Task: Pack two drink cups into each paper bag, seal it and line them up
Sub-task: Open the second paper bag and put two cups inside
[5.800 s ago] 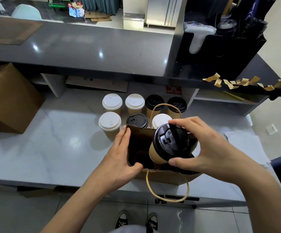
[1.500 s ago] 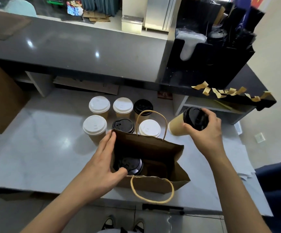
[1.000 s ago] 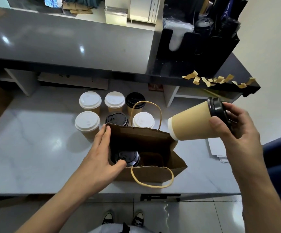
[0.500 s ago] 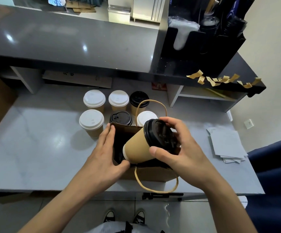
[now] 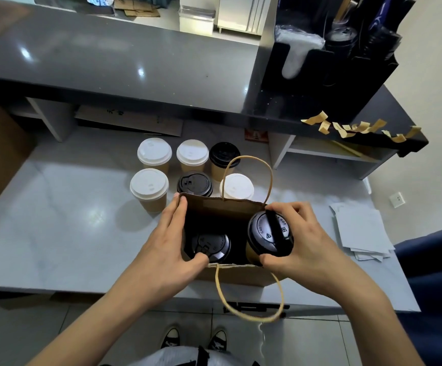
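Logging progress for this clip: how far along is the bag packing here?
Done: one black-lidded paper cup sits deep inside the open brown paper bag. In hand: the right hand lowers a second black-lidded cup in while the left hand holds the bag's mouth open. Left: sealing this bag, then six lidded cups wait behind it. No finished bags visible.

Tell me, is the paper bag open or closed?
Open. The left hand holds the paper bag open at its left edge, one black-lidded cup sits inside, and the right hand lowers a second cup in.
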### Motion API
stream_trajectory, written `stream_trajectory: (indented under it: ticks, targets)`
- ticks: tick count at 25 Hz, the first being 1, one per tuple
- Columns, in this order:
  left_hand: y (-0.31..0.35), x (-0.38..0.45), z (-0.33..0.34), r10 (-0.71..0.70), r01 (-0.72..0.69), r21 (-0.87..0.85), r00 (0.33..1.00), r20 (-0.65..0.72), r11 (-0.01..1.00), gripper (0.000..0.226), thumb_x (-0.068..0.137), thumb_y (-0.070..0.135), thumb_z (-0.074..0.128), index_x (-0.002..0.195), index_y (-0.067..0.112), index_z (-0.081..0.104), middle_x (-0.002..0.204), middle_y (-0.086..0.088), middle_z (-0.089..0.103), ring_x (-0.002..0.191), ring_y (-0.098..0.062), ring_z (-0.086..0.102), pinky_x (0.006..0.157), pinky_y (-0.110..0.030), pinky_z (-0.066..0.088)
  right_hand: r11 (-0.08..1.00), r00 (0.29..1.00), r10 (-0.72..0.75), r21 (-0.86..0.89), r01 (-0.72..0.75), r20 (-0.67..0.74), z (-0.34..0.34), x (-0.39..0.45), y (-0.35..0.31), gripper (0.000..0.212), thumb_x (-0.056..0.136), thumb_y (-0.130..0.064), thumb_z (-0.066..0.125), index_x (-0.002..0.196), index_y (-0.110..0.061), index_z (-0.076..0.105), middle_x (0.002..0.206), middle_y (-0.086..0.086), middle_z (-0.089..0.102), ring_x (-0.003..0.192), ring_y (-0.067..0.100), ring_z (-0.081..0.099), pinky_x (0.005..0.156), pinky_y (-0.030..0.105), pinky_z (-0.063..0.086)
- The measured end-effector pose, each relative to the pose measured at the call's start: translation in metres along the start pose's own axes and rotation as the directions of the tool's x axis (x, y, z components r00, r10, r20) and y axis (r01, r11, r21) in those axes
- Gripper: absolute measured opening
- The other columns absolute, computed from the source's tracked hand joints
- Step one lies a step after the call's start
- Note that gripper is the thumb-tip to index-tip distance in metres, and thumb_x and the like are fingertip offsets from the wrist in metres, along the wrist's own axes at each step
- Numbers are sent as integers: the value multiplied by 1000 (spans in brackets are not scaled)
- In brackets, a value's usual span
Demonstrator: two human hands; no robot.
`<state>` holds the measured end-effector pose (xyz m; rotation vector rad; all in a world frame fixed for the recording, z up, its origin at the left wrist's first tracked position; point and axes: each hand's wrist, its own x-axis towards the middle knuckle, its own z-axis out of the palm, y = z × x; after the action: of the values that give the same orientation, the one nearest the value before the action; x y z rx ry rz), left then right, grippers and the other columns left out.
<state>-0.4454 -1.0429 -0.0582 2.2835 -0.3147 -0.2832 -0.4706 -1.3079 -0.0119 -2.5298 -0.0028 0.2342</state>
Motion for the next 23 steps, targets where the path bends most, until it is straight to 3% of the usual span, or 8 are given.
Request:
stream_trajectory:
  ticks: [4,7,9,11,14,17,20,23]
  targets:
    - [4,-2,1,5,-5,11,1000,29,1000,109,67,59,47,159,37,-7,159,33,-18,149,3,10,117,-32,33,951,994,8,-308,25,107,7,11,-3,86,74,-35,75,149,-38,33,138,-15,36,127,13,41,94,22,44]
    - [4,-2,0,-1,0,26,999,41,1000,109,67,61,46,159,37,-9,159,34,-19,149,-4,19,115,-34,37,883,993,16,-467,43,120,12,20,-11,77,74,-28,76,142,-32,40,131,-7,47,118,21,47,87,31,51]
    - [3,-2,0,1,-2,26,999,38,1000,109,68,60,46,159,37,-9,159,33,-19,150,-2,16,117,-33,34,842,991,38,-537,37,128,14,25,-12,73,75,-31,78,138,-30,43,126,-5,51,112,22,52,80,32,51]
    - [3,-3,0,4,-5,18,999,36,1000,108,68,59,46,159,36,-8,160,31,-18,149,6,2,120,-29,27,803,991,54,-595,31,124,18,29,-12,73,75,-38,79,138,-29,43,124,-4,56,111,23,55,81,31,46]
    - [4,-3,0,4,-5,14,999,37,1000,107,70,55,49,159,37,-7,160,32,-17,149,6,4,118,-28,30,744,991,47,-667,48,124,23,33,-10,73,74,-47,79,135,-29,45,124,-3,60,114,23,56,90,34,42]
    - [5,-3,1,9,-10,13,999,42,1000,106,71,54,49,159,37,-7,160,32,-17,147,12,-1,117,-20,22,709,984,70,-702,68,166,26,34,-8,65,75,-52,76,129,-28,50,122,-2,64,114,24,58,92,35,40]
    - [6,-3,1,12,-12,14,998,57,1000,105,72,53,49,159,38,-7,159,34,-18,139,22,-6,112,-12,16,700,979,83,-710,77,188,26,35,-9,59,78,-47,75,129,-28,54,122,-1,62,114,23,59,90,34,42]
    - [5,-3,1,11,-12,18,998,66,1000,105,70,55,47,159,38,-8,159,34,-18,136,24,-6,113,-14,17,704,969,137,-708,52,207,27,39,-10,49,81,-35,76,126,-28,58,117,-3,65,108,21,63,83,30,49]
